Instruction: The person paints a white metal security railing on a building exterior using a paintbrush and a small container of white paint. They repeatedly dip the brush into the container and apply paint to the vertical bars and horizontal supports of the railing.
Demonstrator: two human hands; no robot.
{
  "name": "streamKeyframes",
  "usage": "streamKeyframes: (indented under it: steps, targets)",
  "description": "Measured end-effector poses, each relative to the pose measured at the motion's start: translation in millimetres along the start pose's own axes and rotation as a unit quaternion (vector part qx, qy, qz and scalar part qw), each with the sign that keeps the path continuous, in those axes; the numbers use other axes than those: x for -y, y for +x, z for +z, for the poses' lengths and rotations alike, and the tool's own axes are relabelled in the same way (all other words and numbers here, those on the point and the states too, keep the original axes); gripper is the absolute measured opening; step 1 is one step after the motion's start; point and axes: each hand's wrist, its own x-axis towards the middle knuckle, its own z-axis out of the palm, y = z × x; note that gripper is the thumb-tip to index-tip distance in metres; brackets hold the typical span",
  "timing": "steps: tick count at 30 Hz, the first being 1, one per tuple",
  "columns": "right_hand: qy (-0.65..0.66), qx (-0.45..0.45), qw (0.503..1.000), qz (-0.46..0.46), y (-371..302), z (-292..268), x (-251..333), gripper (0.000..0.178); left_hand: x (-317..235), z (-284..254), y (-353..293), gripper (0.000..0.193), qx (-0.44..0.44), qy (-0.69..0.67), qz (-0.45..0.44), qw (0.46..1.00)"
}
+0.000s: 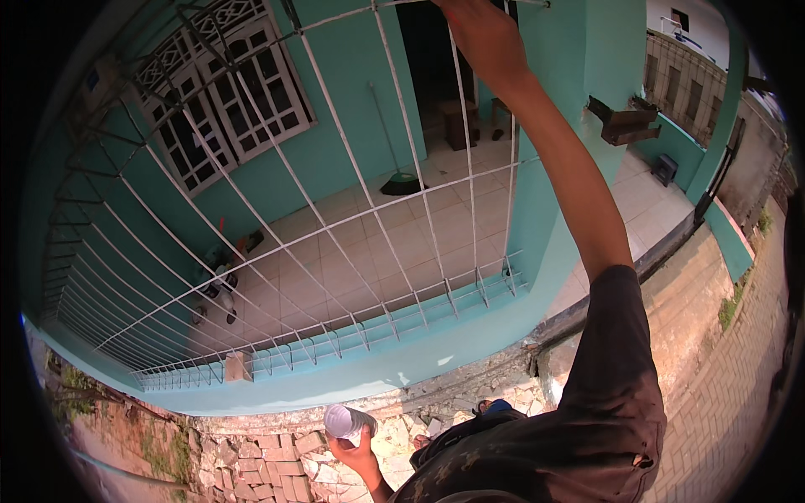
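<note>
At the lower middle, my left hand is wrapped round a whitish plastic cup, held tilted above the stone paving. What is in the cup cannot be made out. My right arm stretches up along the right side of a white metal bar grille. At the top edge my right hand is beside the upper bars, bent at the wrist. Its fingertips run out of the picture, so what they hold or touch is hidden. The grille stands on a low turquoise wall.
Behind the bars lie a tiled porch floor, a broom, a white-framed window and a dark doorway. A brick-like block sits on the wall ledge. Broken stone paving lies below; a brick lane runs at right.
</note>
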Motion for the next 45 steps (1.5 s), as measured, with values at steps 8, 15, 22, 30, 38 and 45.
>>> streamKeyframes:
  steps: [8,15,22,30,38,45]
  targets:
    - [0.028,-0.019,0.999,0.031,6.7,3.3,5.2,0.029,1.8,-4.3,-1.8,0.086,0.002,0.021,0.009,1.000]
    - [0.041,0.072,0.993,0.087,-10.0,4.4,6.3,0.025,4.7,3.9,-7.7,0.090,0.000,0.030,0.008,1.000]
    - [0.137,-0.072,0.983,0.102,-19.8,-41.1,-19.5,0.029,0.1,15.4,-10.2,0.085,-0.013,0.012,0.022,1.000]
    - [0.149,-0.017,0.984,0.096,-29.7,-57.5,-48.4,0.031,-3.4,24.3,-15.6,0.083,0.004,0.026,0.017,1.000]
    - [0.115,0.064,0.991,-0.004,-22.7,-34.4,-77.0,0.030,-13.7,39.1,-27.6,0.080,0.027,0.028,0.031,0.999]
    - [0.072,0.074,0.995,-0.011,-23.4,-50.3,-75.9,0.035,-8.1,40.1,-41.9,0.092,-0.004,-0.007,-0.004,1.000]
